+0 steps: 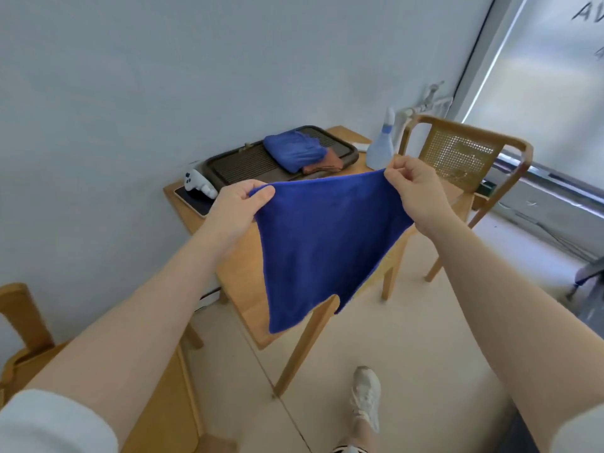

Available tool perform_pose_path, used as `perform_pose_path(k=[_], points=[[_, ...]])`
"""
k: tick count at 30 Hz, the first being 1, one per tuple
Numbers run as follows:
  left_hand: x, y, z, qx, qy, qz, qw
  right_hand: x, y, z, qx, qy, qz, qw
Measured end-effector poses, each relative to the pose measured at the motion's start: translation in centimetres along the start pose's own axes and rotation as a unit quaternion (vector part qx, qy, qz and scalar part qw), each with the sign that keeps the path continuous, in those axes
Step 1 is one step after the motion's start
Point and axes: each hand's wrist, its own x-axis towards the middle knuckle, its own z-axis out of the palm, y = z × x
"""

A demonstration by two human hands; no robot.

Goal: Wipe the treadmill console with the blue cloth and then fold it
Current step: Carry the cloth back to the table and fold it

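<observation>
Above the wooden table [248, 276], blue cloth [323, 243] stretched left–right, hanging down; left hand [238, 204], right hand [413, 188] pinching top corners

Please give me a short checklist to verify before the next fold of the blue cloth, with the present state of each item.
1. Left hand pinches one top corner of the blue cloth: ok.
2. Right hand pinches the other top corner: ok.
3. Top edge is stretched between the hands: ok.
4. Cloth hangs flat, without twists: ok; its lower part narrows to one side.
5. Free place on the wooden table to lay it: ok, the near part is bare.
6. Console already wiped: cannot tell, no treadmill in view.
</observation>
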Motion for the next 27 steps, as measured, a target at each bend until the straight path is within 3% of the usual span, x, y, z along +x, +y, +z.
perform_pose_path(k=[3, 6, 9, 13, 16, 18, 21, 23, 25, 27], points=[[6.6, 1.0, 2.7, -0.014, 0.071, 0.002, 0.997, 8.4, 1.4, -0.7, -0.072, -0.015, -0.039, 0.997], [12.3, 3.0, 5.3, -0.086, 0.120, 0.012, 0.989, 16.2, 1.2, -2.4, -0.042, -0.054, -0.081, 0.994], [16.1, 4.7, 7.0, -0.126, 0.123, 0.017, 0.984, 22.0, 1.0, -4.8, 0.012, -0.110, -0.102, 0.989], [17.6, 3.2, 9.3, -0.047, 0.083, -0.025, 0.995, 25.5, 4.1, -6.4, 0.001, -0.220, -0.097, 0.971], [17.4, 0.0, 10.8, 0.018, 0.017, -0.110, 0.994, 25.8, 8.6, -6.2, -0.070, -0.356, -0.033, 0.931], [16.8, -2.4, 11.8, 0.065, -0.044, -0.179, 0.981, 25.7, 11.9, -5.9, -0.132, -0.462, 0.019, 0.877], [15.5, -6.0, 13.6, 0.104, -0.131, -0.291, 0.942, 25.0, 16.5, -5.2, -0.194, -0.578, 0.091, 0.787], [14.7, -7.5, 14.6, 0.105, -0.182, -0.343, 0.916, 24.5, 18.7, -4.4, -0.196, -0.619, 0.114, 0.752], [14.6, -8.3, 15.0, 0.084, -0.173, -0.363, 0.912, 24.4, 19.7, -3.5, -0.207, -0.623, 0.119, 0.745], [15.4, -8.6, 14.9, 0.085, -0.112, -0.352, 0.925, 25.1, 20.1, -2.3, -0.216, -0.587, 0.104, 0.773]])
